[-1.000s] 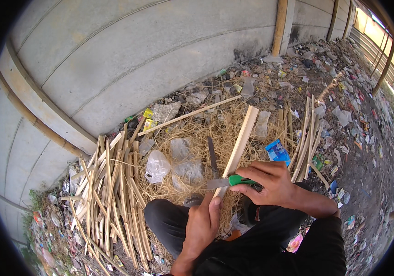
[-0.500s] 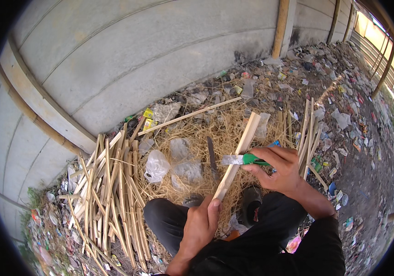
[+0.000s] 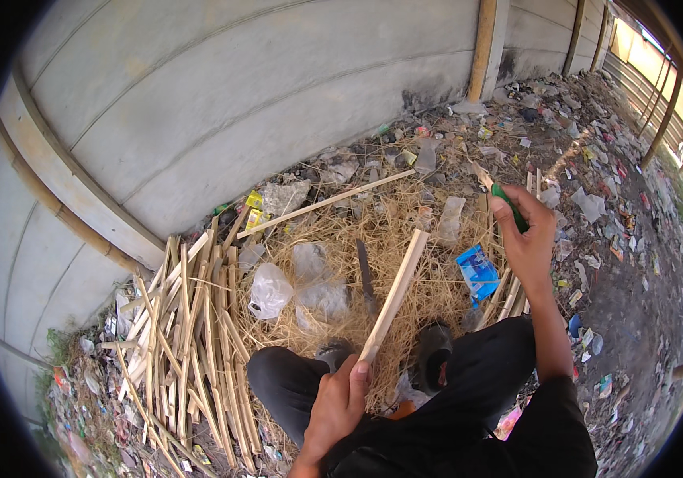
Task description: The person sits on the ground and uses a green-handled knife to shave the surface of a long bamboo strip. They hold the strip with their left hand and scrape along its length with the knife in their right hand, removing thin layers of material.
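Observation:
My left hand (image 3: 335, 405) is closed round the lower end of a pale split-bamboo strip (image 3: 395, 295), which slants up and away to the right between my knees. Up at the right, apart from the strip, my right hand (image 3: 531, 243) grips a green-handled knife (image 3: 512, 209). Its blade points up and left and is hard to make out against the litter. A long dark blade (image 3: 366, 271) lies on the shavings (image 3: 325, 239) just left of the strip.
Many strips (image 3: 190, 342) are heaped at the left, with more strips (image 3: 508, 295) beside my right knee. One long strip (image 3: 325, 203) lies farther off. Plastic bags (image 3: 271, 291), a blue packet (image 3: 477, 272) and litter cover the ground. A concrete wall (image 3: 238, 95) stands behind.
My right hand has lifted the knife off the strip and moved up and to the right. The strip's far end has dropped lower and shifted slightly left. My left hand still holds it.

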Demonstrator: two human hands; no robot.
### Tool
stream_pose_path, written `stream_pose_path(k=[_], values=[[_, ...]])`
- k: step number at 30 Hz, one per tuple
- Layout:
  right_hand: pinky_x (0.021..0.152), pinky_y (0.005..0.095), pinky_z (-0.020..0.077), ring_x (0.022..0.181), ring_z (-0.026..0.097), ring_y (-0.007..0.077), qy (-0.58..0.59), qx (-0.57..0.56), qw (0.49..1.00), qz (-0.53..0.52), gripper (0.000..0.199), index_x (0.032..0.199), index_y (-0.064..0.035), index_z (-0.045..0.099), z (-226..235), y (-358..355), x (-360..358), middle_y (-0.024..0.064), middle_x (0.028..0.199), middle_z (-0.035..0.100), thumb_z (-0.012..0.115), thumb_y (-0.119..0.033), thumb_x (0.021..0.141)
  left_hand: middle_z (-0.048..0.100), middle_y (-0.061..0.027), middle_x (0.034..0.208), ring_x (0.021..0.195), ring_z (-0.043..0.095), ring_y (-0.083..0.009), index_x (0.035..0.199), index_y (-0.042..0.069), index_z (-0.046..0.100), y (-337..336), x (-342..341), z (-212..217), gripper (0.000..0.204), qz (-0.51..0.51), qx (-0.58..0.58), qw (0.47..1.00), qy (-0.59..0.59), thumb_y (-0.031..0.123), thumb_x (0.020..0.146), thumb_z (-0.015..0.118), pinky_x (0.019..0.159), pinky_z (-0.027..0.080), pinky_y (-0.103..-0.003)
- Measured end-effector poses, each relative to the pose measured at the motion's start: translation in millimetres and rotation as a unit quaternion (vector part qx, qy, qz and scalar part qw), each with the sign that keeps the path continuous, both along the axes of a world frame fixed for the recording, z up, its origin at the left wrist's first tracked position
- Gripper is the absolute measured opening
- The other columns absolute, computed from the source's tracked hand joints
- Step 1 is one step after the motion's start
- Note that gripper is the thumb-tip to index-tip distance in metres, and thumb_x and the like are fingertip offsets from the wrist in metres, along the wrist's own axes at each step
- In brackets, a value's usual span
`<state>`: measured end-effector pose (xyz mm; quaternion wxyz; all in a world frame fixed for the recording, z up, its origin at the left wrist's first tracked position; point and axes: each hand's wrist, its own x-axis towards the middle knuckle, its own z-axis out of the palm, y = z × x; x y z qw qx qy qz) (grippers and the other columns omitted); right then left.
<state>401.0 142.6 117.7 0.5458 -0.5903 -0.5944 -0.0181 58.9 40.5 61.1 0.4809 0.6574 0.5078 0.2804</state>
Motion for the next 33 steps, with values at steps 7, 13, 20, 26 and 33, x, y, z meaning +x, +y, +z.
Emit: stream_pose_path(k=[7, 13, 20, 26, 33], values=[[0.056, 0.0356, 0.0562, 0.065, 0.069, 0.0227, -0.188, -0.017, 0.943, 0.273, 0.034, 0.115, -0.0082, 0.074, -28.9, -37.5, -66.1, 0.0051, 0.089, 0.068, 0.085, -0.032, 0.093, 0.057, -0.0178, 0.068, 0.063, 0.059, -0.0395, 0.106, -0.002, 0.057, 16.6, 7.7, 6.2, 0.045, 0.035, 0.008, 0.999, -0.032, 0.039, 0.118, 0.042, 0.064, 0.045, -0.048], [0.052, 0.0327, 0.0557, 0.060, 0.067, 0.0182, -0.212, 0.037, 0.931, 0.293, 0.036, 0.112, -0.0086, 0.075, -38.0, -41.4, -77.6, 0.0022, 0.084, 0.066, 0.089, -0.033, 0.089, 0.054, -0.0052, 0.072, 0.063, 0.049, -0.0155, 0.111, -0.002, 0.060, 17.3, 16.3, 15.4, 0.048, 0.020, 0.019, 0.998, -0.059, 0.041, 0.119, 0.041, 0.060, 0.040, -0.035], [0.051, 0.0313, 0.0557, 0.060, 0.068, 0.0167, -0.207, 0.049, 0.935, 0.284, 0.036, 0.110, -0.0073, 0.076, -31.9, -43.9, -81.4, 0.0017, 0.084, 0.068, 0.090, -0.032, 0.088, 0.059, -0.0244, 0.067, 0.062, 0.062, -0.0498, 0.113, -0.003, 0.055, 16.4, 21.9, 19.8, 0.034, 0.024, 0.080, 0.996, -0.026, 0.030, 0.117, 0.049, 0.057, 0.043, -0.052], [0.050, 0.0313, 0.0554, 0.059, 0.068, 0.0162, -0.208, 0.046, 0.933, 0.290, 0.036, 0.109, -0.0069, 0.076, -29.5, -43.1, -80.6, 0.0015, 0.082, 0.068, 0.090, -0.031, 0.088, 0.059, -0.0270, 0.068, 0.067, 0.063, -0.0540, 0.113, -0.004, 0.054, 16.3, 24.8, 24.1, 0.033, 0.028, 0.085, 0.996, -0.019, 0.028, 0.117, 0.048, 0.057, 0.044, -0.054], [0.050, 0.0318, 0.0536, 0.058, 0.067, 0.0163, -0.187, 0.037, 0.936, 0.297, 0.036, 0.109, -0.0076, 0.077, -27.5, -42.4, -80.5, 0.0019, 0.081, 0.068, 0.092, -0.031, 0.086, 0.057, -0.0137, 0.066, 0.056, 0.060, -0.0327, 0.109, -0.003, 0.058, 13.8, 25.9, 23.2, 0.038, 0.039, 0.089, 0.995, 0.001, 0.031, 0.118, 0.044, 0.057, 0.045, -0.045]])
